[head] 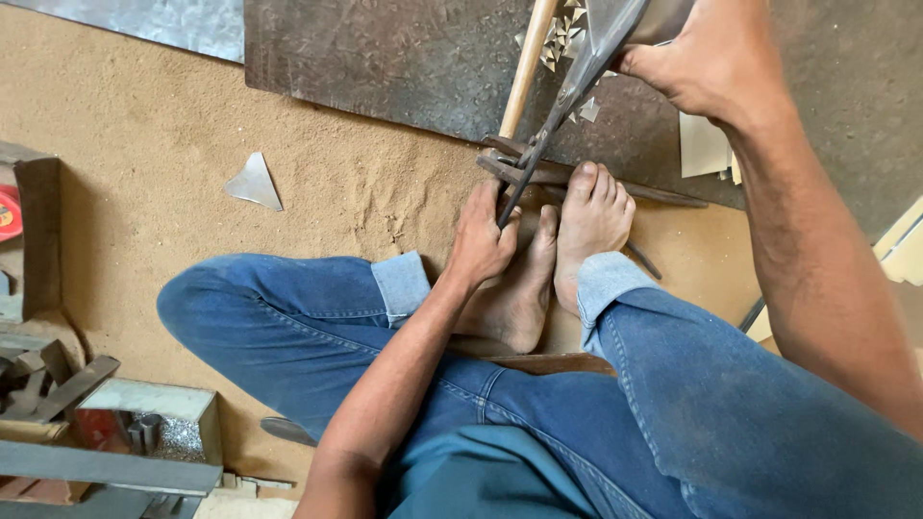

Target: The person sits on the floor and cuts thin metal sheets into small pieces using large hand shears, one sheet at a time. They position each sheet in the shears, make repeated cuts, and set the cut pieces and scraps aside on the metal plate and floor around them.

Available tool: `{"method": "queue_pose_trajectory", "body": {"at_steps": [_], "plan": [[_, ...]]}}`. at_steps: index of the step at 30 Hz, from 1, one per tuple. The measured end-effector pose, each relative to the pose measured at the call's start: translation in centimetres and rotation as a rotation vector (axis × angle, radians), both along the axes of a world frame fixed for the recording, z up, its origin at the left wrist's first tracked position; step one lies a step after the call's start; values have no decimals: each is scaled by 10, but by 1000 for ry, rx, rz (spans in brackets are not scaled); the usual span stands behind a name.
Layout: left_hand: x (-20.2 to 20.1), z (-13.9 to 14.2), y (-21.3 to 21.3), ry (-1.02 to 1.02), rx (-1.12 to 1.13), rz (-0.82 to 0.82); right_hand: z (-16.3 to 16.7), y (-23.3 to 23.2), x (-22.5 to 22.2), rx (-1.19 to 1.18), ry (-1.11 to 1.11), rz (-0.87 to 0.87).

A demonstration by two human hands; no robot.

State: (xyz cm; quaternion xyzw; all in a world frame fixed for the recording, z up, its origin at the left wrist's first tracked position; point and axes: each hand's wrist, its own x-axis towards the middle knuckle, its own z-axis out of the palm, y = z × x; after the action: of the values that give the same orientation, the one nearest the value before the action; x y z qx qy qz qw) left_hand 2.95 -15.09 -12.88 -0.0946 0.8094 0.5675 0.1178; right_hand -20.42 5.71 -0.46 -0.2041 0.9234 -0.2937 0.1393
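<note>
The left hand (481, 240) has its grip pressed together around the lower handle of long dark metal shears (548, 125), just in front of the bare feet (562, 250). The right hand (707, 58) pinches a thin, shiny metal sheet (611, 24) at the shear blades. A smooth wooden handle (524, 67) slants beside them. Small triangular metal offcuts (562, 38) lie on a dark, pitted iron plate (385, 58). A larger triangular scrap (255, 183) rests on the sandy floor (144, 144). A metal box (149, 423) sits near the left knee.
</note>
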Motion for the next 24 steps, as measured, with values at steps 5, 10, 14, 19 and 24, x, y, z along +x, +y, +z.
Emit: {"method": "queue_pose_trajectory", "body": {"at_steps": [5, 10, 14, 19, 24], "plan": [[-4, 8, -2, -42, -14, -26, -2, -4, 2, 187, 6, -52], [3, 11, -2, -66, 25, -6, -4, -5, 5, 22, -197, -182], [15, 8, -3, 22, 85, -22, -5, -8, 7, -171, 43, 71], [13, 1, -6, -24, 17, -70, -8, -13, 17, -60, -204, -83], [6, -2, -5, -133, -15, -68, -12, -13, 30, -150, 124, -43]]}}
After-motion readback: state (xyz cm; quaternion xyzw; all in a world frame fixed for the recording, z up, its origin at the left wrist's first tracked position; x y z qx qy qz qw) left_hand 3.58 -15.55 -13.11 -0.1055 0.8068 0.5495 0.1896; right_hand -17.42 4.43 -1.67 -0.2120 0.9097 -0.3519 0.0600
